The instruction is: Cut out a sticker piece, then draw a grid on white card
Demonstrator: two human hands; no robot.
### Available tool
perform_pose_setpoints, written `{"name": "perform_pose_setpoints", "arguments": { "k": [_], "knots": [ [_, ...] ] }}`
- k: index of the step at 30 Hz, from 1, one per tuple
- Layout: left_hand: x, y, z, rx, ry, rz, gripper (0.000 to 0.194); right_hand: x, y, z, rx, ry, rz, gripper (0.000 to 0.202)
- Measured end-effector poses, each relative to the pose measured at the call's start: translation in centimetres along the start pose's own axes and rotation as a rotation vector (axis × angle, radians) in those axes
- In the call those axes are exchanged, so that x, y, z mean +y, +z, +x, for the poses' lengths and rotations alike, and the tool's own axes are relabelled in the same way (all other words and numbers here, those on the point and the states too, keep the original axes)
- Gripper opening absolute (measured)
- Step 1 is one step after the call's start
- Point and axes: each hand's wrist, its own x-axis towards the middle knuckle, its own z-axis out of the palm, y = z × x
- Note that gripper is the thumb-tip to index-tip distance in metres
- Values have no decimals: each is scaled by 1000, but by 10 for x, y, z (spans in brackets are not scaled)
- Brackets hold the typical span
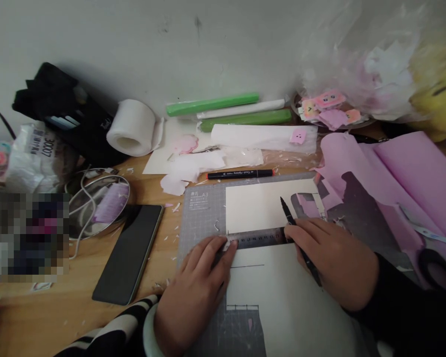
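A metal ruler (pixel 258 239) lies across a sheet of white card (pixel 293 292) that has a few dark lines and a cut-out drawn or made in it. My left hand (pixel 198 285) holds the ruler's left end down, fingertips and thumb around it. In my right hand (pixel 332 255) is a black pen (pixel 288 212), its tip slanting up and away over the card. That hand rests at the ruler's other end, hiding part of it. Beneath the card is a grey cutting mat (pixel 204 230) with small scraps on it.
A phone (pixel 128 255) and a metal bowl (pixel 119 218) lie to the left. Behind the mat are a marker (pixel 241 174), a toilet roll (pixel 132 128) and green rolls (pixel 211 103). Pink paper (pixel 416 173) and scissors (pixel 433 235) lie at right.
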Motion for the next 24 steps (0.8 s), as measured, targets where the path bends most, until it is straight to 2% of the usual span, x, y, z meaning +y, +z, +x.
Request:
{"name": "perform_pose_setpoints", "arguments": {
  "k": [9,24],
  "knots": [
    [-1,-2,2,14,25,-2,36,1,-3,5,29,-50,-16,18],
    [0,-3,4,23,-8,-9,36,-2,1,5,62,-8,33,17]
  ]
}}
